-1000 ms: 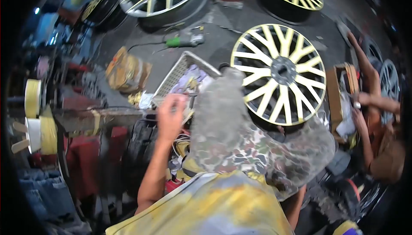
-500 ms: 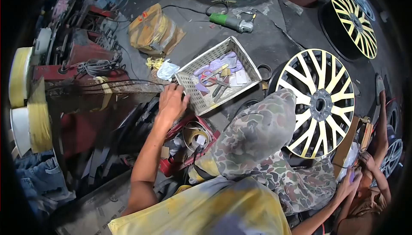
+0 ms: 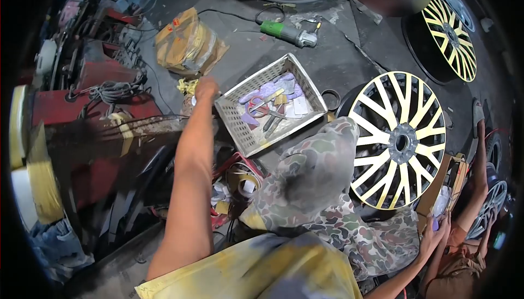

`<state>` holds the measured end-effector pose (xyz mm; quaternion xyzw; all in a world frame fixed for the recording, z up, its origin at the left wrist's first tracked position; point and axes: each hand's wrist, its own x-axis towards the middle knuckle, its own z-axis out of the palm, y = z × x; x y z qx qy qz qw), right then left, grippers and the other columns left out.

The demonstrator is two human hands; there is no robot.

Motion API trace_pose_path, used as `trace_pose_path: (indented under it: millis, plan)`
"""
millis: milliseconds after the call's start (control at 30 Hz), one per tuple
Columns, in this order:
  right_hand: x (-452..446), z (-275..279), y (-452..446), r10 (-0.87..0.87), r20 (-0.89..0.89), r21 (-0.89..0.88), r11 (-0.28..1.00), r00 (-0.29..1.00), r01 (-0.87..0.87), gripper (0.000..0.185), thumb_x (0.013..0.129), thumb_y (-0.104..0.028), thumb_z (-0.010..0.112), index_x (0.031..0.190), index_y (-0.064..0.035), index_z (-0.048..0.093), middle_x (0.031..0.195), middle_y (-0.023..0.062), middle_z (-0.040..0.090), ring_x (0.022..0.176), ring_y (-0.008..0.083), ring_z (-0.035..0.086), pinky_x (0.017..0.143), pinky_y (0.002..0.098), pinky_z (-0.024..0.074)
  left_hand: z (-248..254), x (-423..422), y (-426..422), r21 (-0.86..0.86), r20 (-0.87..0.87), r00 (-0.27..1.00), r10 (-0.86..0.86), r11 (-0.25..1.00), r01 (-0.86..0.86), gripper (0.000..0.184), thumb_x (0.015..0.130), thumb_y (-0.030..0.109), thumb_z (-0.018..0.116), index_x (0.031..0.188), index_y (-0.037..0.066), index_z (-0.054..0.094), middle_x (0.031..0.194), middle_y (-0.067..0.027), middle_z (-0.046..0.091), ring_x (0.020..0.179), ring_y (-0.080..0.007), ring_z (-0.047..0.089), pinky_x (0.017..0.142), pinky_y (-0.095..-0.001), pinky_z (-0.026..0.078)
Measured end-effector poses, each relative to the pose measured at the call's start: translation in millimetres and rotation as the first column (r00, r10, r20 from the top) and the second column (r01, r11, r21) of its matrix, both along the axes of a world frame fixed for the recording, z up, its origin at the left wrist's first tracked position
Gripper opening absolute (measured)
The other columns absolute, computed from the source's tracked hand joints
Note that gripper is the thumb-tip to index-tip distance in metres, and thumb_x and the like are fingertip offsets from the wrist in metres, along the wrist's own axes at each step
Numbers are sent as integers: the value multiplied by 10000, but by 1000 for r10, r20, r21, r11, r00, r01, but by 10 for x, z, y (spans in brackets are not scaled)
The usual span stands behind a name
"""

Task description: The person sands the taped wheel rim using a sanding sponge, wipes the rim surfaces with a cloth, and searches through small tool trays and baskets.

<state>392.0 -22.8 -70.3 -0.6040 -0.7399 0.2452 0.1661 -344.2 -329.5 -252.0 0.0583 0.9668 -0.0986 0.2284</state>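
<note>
My left hand (image 3: 206, 89) is reaching forward beside the left corner of the white plastic basket (image 3: 256, 149), over the crumpled white wad, of which only a sliver shows. Its fingers are turned away and hidden. Crumpled yellow tape (image 3: 187, 86) lies right beside it. Inside the basket are red-handled scissors (image 3: 254, 105), a purple cloth (image 3: 267, 89) and small flat pieces. At the lower right, my right hand (image 3: 431, 239) is closed around a small purple piece (image 3: 435, 225), mostly covered by the fingers. Near it stands a wheel rim (image 3: 402, 145) with pale yellow spokes.
A green angle grinder (image 3: 279, 30) with its cable lies on the floor beyond the basket. A taped brown package (image 3: 185, 42) sits behind my left hand. Rolls of yellow masking material (image 3: 43, 181) hang at left. Another person's arm (image 3: 477, 190) is close to my right hand.
My left hand has moved forward from the basket's near-left edge to the white wad, covering most of it. My right hand still holds the purple piece. The view has shifted slightly.
</note>
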Motion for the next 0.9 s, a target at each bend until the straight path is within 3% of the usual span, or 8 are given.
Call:
trace_pose_path:
  millis: [67,233,400,500,567,667,767,900]
  plan:
    - [-6,11,-27,-114,-76,-114,988,990,105,256,957,-170,674,993,-34,460,880,-10,377,791,112,383,702,252,360,-714,-414,-401,139,20,921,389,911,-388,507,807,287,678,1258,58,651,1239,-133,689,1152,-281,660,919,-399,543]
    - [290,-73,41,-125,-102,-153,982,987,108,279,956,-176,674,1040,-22,457,925,-4,401,809,113,390,715,245,356,-2548,-1120,-1314,336,49,980,192,921,-197,817,712,398,788,1390,33,515,1262,-153,669,1136,-246,662,946,-402,525]
    - [233,-104,130,-160,-45,-266,954,986,142,260,961,-165,672,983,-43,444,886,-13,372,777,102,369,684,236,338,-1790,-1374,-1060,890,192,817,543,254,-378,424,874,161,643,1267,13,584,1162,-179,654,1028,-278,634,901,-388,511]
    - [187,-41,160,-176,-44,-347,926,983,150,276,959,-169,678,931,-66,424,861,-20,370,758,93,360,663,232,322,-565,-983,-274,959,-187,717,672,282,-14,393,874,218,645,1189,-11,593,1189,-220,631,1090,-326,622,942,-418,494]
    - [245,-121,156,-144,-48,-278,952,988,125,257,958,-173,675,927,-81,437,837,-36,369,731,73,346,625,232,297,-226,-699,-165,790,-363,406,839,508,-344,441,879,288,630,1184,-27,587,1238,-224,617,1168,-356,599,1007,-437,464]
    - [445,-174,167,-139,-39,-245,961,990,125,238,957,-171,671,918,-101,447,811,-54,366,702,53,334,585,231,274,-1159,-755,-924,150,-281,772,570,821,-551,537,859,355,635,1258,-2,592,1330,-237,582,1203,-377,595,1014,-464,474]
    - [438,-161,158,-153,-32,-269,953,988,139,243,958,-158,667,906,-108,434,806,-55,358,698,53,335,582,229,277,-2361,-1005,-1528,-272,413,771,485,873,-404,512,864,363,613,1316,122,634,1351,-185,605,1171,-311,638,960,-475,519]
    - [602,-213,150,-107,-22,-209,973,994,100,248,966,-147,658,906,-102,422,798,-54,353,704,50,335,586,223,281,-2277,-1034,-1619,-245,372,925,74,969,21,469,880,353,589,1299,153,654,1328,-150,631,1164,-275,647,953,-454,526]
